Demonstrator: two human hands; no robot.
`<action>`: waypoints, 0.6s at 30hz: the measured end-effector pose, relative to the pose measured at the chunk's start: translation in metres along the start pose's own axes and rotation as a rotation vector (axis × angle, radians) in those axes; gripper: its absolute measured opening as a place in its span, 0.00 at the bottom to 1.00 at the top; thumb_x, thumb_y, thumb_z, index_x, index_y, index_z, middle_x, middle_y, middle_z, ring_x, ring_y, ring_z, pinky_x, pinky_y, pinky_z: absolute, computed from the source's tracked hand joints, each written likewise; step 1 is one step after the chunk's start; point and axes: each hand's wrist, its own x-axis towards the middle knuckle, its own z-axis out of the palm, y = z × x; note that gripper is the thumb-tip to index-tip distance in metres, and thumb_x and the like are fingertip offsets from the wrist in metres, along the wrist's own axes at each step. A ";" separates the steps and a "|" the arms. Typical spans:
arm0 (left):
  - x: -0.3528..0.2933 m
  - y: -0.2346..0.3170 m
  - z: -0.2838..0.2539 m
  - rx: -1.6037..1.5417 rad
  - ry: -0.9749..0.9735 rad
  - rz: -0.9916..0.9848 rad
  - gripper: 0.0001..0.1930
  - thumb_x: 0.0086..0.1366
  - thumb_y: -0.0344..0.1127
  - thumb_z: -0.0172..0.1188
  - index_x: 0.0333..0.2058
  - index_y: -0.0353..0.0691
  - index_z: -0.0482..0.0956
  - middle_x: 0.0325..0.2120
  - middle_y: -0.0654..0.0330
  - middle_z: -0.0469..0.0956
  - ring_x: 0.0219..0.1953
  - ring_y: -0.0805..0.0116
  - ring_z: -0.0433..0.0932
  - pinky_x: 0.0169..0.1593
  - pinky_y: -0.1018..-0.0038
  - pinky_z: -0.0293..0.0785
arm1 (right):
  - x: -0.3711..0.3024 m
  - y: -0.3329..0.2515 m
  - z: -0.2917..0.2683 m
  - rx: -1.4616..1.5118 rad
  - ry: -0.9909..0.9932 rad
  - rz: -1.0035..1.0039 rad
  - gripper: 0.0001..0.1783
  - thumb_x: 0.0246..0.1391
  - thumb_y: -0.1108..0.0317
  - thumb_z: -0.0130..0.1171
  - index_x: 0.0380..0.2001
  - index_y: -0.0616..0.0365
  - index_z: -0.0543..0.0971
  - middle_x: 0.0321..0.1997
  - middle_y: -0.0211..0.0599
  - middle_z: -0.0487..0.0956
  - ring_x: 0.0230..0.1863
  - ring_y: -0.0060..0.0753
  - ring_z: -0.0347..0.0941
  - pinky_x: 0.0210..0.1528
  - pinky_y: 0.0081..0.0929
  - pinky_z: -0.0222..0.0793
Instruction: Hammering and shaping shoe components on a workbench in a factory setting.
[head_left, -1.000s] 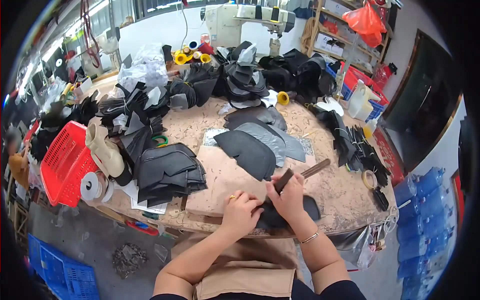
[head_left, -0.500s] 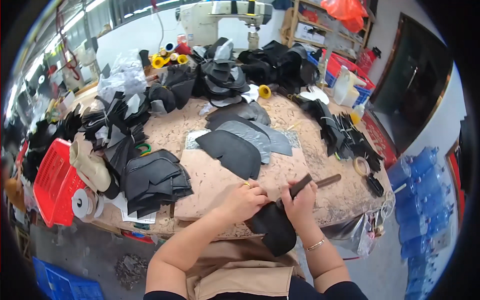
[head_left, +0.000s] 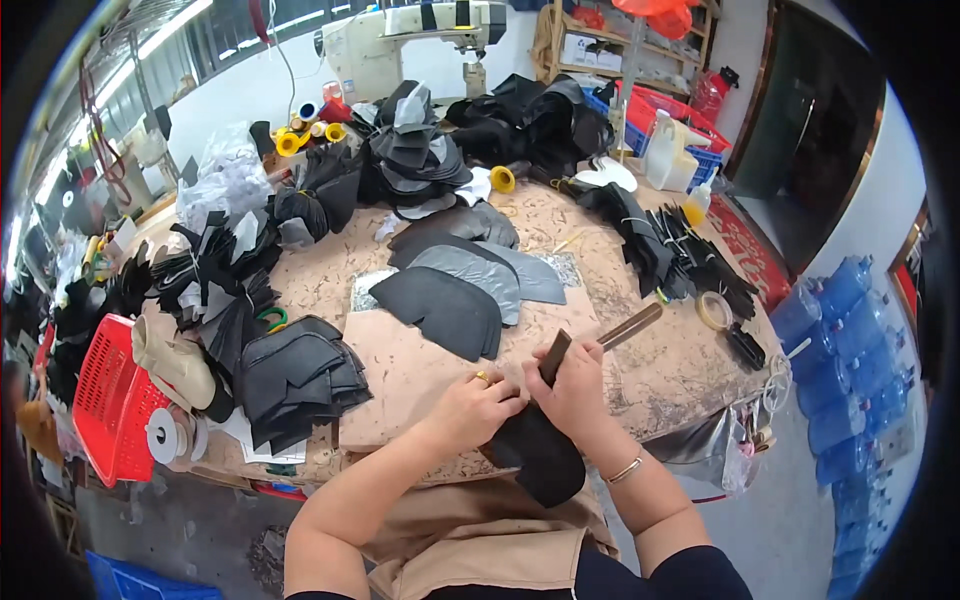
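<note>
Compared with a second ago, the black piece has gone from lying on the front edge of the table to drooping past it, down over the tan apron. The whole view has swung a bit too, so the stuff on the bench sits further left now.

Biggest thing is that table, scuffed all over, with a pale sewing machine behind it. Then there's a pale board lying flat in front of the person, and a red basket off at the left with a cream boot right beside it. A stack of dark cut pieces sits left of the board, and a few fanned-out pieces overlap its far end.

Hands: the left hand has thumb and fingers pinched together on the black piece's upper edge. The right hand is just beside it, curled tight around a dark bar. A brown stick pokes out past that fist; can't tell if it's the same tool.

Small stuff: a tape roll over on the right, and a yellowish ring on the left hand.
</note>
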 end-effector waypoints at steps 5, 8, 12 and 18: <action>0.000 0.006 -0.009 -0.087 0.006 -0.052 0.10 0.55 0.32 0.56 0.36 0.45 0.81 0.36 0.63 0.76 0.45 0.63 0.74 0.48 0.67 0.72 | -0.002 -0.010 -0.008 -0.064 0.154 -0.036 0.08 0.45 0.67 0.66 0.27 0.56 0.77 0.25 0.34 0.77 0.28 0.41 0.72 0.45 0.38 0.61; 0.004 0.005 -0.006 -0.132 0.019 -0.131 0.10 0.56 0.31 0.58 0.37 0.46 0.81 0.37 0.63 0.76 0.47 0.63 0.74 0.49 0.66 0.71 | -0.012 -0.002 0.003 -0.045 0.064 -0.010 0.09 0.46 0.67 0.66 0.29 0.55 0.77 0.26 0.32 0.78 0.30 0.39 0.73 0.46 0.37 0.60; -0.004 -0.003 -0.009 -0.166 0.078 -0.117 0.15 0.52 0.29 0.59 0.41 0.46 0.81 0.39 0.64 0.77 0.47 0.64 0.74 0.48 0.67 0.72 | -0.012 0.005 0.003 -0.012 0.067 -0.023 0.11 0.46 0.67 0.67 0.32 0.55 0.76 0.25 0.30 0.77 0.30 0.37 0.73 0.45 0.36 0.59; -0.004 0.005 -0.013 0.000 -0.004 -0.043 0.17 0.49 0.28 0.57 0.41 0.47 0.82 0.40 0.66 0.77 0.46 0.64 0.74 0.47 0.68 0.73 | -0.001 -0.006 -0.011 0.048 0.124 0.010 0.08 0.46 0.68 0.66 0.28 0.55 0.76 0.24 0.30 0.77 0.29 0.38 0.72 0.44 0.36 0.58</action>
